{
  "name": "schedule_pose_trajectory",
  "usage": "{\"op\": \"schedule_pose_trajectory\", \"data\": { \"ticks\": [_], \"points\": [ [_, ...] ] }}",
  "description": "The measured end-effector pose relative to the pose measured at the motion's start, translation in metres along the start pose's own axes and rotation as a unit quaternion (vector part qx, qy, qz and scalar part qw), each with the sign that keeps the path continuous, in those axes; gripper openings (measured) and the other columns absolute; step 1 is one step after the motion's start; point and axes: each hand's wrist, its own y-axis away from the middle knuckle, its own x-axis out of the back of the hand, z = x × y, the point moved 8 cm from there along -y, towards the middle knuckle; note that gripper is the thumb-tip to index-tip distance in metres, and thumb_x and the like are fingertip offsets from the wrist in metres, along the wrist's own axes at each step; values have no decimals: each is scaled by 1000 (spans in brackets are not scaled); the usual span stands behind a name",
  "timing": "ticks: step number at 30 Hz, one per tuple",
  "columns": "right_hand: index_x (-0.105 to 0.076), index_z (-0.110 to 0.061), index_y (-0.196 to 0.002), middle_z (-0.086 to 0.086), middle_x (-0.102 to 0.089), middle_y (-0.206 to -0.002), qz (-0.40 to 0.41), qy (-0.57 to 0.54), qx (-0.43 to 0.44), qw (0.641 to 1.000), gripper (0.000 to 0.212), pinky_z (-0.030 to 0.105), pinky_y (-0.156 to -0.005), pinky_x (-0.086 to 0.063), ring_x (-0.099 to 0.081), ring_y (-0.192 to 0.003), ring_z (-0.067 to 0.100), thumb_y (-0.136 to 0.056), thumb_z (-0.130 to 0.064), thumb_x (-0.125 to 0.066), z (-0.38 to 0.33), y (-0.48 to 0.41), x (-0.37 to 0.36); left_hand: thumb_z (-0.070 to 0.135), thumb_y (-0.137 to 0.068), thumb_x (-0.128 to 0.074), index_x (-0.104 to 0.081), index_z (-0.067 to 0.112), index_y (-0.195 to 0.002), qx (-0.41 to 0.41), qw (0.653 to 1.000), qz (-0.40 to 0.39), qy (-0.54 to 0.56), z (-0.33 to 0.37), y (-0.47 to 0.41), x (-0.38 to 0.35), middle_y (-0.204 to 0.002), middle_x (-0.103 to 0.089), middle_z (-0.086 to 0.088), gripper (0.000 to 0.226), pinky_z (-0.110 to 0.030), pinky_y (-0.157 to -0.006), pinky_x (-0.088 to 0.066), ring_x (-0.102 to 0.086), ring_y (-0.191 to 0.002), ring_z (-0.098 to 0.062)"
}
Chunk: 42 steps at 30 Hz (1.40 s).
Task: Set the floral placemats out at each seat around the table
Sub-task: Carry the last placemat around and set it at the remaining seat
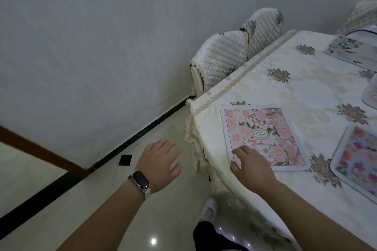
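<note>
**Placemats [357, 161] on the desk [306, 91]: four in view**

Four floral mats lie on the cloth-covered desk, the pink placemat [263, 128] nearest its corner. The right hand [251, 163] lays spread fingers on that mat's near edge, gripping nothing. The left hand [161, 161] hangs over the floor [163, 220], fingers relaxed, empty. Two quilted chairs [222, 57] stand alongside.

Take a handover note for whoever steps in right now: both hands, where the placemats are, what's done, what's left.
Left hand open, empty, over the floor.
Right hand open, touching the pink placemat at the tablecloth's near corner.
Also laid: bright placemat to the right, grey-green placemat at the far end, and a fourth mat cut off by the right edge.
Done: four mats down.
Left: let go of the pink one, check seats out of view.
</note>
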Motion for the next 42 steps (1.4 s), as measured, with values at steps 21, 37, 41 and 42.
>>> {"op": "schedule_pose_trajectory", "data": {
  "ticks": [21, 37, 41, 42],
  "points": [
    [-57, -17, -130, 4, -57, -127, 23, -89, -298, 950, 41, 33, -82, -47, -57, -109, 23, -92, -33, -51, 196, -27, 0, 49, -77, -40, -71, 21, -108, -193, 969, -156, 4, 76, -224, -84, -111, -70, -2, 52, -42, -73, -55, -67, -98, -26],
    [-52, -14, -131, 7, -51, -131, 19, -179, -528, 830, 42, 36, -92, -44, -49, -118, 26, -93, -31, -53, 161, 38, -65, 36, -88, -48, -44, 23, -134, -257, 935, -244, 8, 103, -364, -152, -139, -45, -1, 48, -37, -86, -45, -48, -117, -25],
    [-49, -10, -134, 9, -51, -132, 39, -190, -558, 807, 48, 37, -94, -42, -50, -116, 28, -89, -27, -55, 131, 28, -68, 36, -87, -50, -49, 22, -128, -254, 924, -282, 50, 109, -384, -167, -137, -46, -3, 43, -38, -89, -45, -45, -119, -26],
    [-49, -10, -134, 9, -51, -132, 41, -195, -569, 798, 49, 37, -95, -42, -49, -116, 28, -89, -28, -56, 125, 25, -69, 35, -88, -50, -49, 20, -130, -253, 922, -286, 62, 111, -388, -169, -138, -45, -3, 44, -38, -91, -44, -43, -121, -26]
  ]
}}
